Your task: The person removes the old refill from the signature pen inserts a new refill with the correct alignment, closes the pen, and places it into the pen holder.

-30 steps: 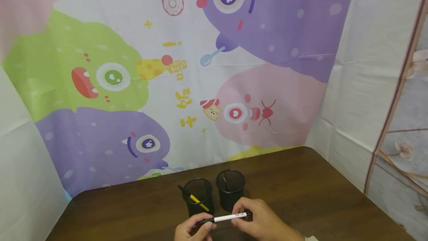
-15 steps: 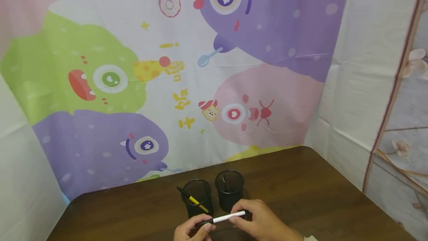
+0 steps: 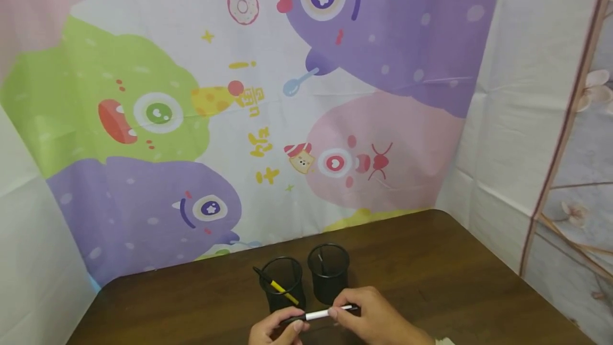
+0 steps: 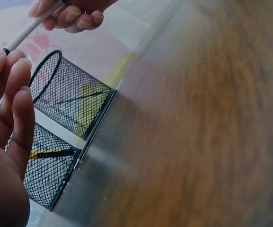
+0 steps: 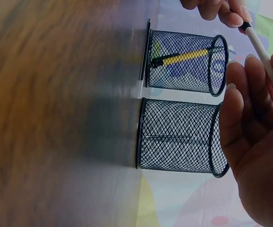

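Note:
A slim white pen [image 3: 318,314] with black ends lies nearly level between both hands, close over the table in front of two mesh cups. My left hand [image 3: 275,328] pinches its black left end between thumb and fingers. At the other end, my right hand [image 3: 378,315] pinches the pen near its black tip, thumb across the white barrel. In the right wrist view, the right hand [image 5: 264,142] has its lower fingers spread beside the barrel. The left black mesh pen cup [image 3: 271,298] holds a yellow-and-black pen [image 3: 279,285]; a thin dark stick shows inside the right mesh pen cup [image 3: 329,285].
Both cups stand upright, side by side, on the dark wooden table [image 3: 455,276], just beyond the hands. A printed cloth [image 3: 268,212] with cartoon figures hangs behind the table's far edge. Pale cloth panels [image 3: 507,95] rise at the sides.
The pen has turned about its length: the printing seen on its barrel earlier no longer shows. The right thumb has shifted along the barrel. The left hand keeps its hold.

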Motion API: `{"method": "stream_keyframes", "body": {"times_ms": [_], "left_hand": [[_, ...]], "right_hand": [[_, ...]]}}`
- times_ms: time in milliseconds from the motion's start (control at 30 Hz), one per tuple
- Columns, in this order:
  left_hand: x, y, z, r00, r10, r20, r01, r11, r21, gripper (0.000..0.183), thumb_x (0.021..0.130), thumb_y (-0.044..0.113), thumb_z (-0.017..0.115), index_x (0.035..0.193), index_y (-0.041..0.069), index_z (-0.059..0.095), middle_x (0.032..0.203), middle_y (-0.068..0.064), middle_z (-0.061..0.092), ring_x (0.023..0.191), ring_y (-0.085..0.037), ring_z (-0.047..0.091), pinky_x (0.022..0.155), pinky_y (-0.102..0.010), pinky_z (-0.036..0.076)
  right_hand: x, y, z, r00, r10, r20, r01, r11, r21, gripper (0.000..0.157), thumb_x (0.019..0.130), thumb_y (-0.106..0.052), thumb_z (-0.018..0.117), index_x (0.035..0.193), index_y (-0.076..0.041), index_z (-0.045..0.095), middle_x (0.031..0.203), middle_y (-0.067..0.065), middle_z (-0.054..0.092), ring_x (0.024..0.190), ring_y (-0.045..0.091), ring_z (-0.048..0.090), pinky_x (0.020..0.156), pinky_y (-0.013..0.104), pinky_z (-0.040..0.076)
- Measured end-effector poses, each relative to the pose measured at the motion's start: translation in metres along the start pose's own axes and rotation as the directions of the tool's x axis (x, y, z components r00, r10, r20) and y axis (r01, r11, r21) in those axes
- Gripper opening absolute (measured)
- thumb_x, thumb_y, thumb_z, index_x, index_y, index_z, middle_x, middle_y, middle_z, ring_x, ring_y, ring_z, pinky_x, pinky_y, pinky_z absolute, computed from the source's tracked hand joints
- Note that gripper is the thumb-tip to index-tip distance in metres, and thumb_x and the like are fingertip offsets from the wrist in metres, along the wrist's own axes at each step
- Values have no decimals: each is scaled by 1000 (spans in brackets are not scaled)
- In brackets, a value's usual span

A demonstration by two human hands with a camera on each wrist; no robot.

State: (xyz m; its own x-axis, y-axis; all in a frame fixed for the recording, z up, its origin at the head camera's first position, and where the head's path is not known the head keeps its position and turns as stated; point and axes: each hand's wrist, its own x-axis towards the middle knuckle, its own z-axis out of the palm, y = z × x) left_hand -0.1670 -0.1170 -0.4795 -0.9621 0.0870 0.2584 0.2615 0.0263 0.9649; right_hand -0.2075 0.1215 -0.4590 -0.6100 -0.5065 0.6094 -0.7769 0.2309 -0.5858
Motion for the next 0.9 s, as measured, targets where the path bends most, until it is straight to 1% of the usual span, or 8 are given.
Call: {"method": "stream_keyframes", "body": {"times_ms": [200, 400, 567, 667, 800, 900], "left_hand": [[0, -1, 2, 1000, -3, -8, 3, 1000, -17, 23, 92, 6, 71, 107, -12, 68, 83, -7, 75, 59, -10, 65, 56, -30, 56], [0, 0, 1, 1000, -12, 2, 12, 1000, -26, 24, 92, 6, 71, 107, -11, 68, 84, -8, 75, 59, -10, 65, 57, -30, 56], [0, 1, 1, 1000, -22, 16, 22, 1000, -16, 24, 92, 8, 71, 107, -11, 69, 84, -7, 75, 61, -10, 65, 59, -29, 57], [0, 0, 0, 1000, -9, 22, 9, 1000, -5, 23, 93, 7, 71, 106, -11, 69, 85, -8, 75, 62, -10, 66, 60, -29, 57], [0, -1, 0, 1000, 8, 29, -8, 1000, 4, 21, 93, 7, 70, 105, -10, 69, 85, -7, 75, 63, -10, 66, 60, -29, 57], [0, 0, 0, 1000, -2, 27, 1, 1000, 3, 21, 93, 7, 71, 105, -10, 69, 85, -7, 75, 62, -10, 66, 59, -29, 57]], "right_hand": [[-1, 2, -1, 999, 41, 20, -42, 999, 27, 11, 97, -17, 69, 87, -20, 71, 72, -14, 63, 65, -3, 53, 56, 19, 47], [-1, 2, -1, 998, 55, 32, -57, 996, 67, 13, 98, -14, 67, 86, -17, 72, 70, -7, 67, 63, -3, 56, 55, 20, 49], [-2, 1, -1, 996, 88, 27, -90, 992, 84, 15, 97, -15, 68, 84, -18, 72, 67, -9, 65, 61, -2, 57, 53, 21, 49], [-2, 0, -2, 994, 98, 38, -101, 992, 76, 17, 97, -16, 68, 81, -19, 71, 63, -10, 65, 59, -3, 57, 51, 20, 47], [-1, -1, -2, 994, 101, 42, -104, 992, 76, 21, 98, -18, 67, 78, -20, 70, 59, -10, 63, 58, -4, 56, 50, 18, 45], [-1, -2, -2, 994, 103, 39, -106, 991, 83, 23, 99, -17, 66, 76, -20, 69, 58, -10, 63, 58, -4, 56, 50, 19, 45]]}}
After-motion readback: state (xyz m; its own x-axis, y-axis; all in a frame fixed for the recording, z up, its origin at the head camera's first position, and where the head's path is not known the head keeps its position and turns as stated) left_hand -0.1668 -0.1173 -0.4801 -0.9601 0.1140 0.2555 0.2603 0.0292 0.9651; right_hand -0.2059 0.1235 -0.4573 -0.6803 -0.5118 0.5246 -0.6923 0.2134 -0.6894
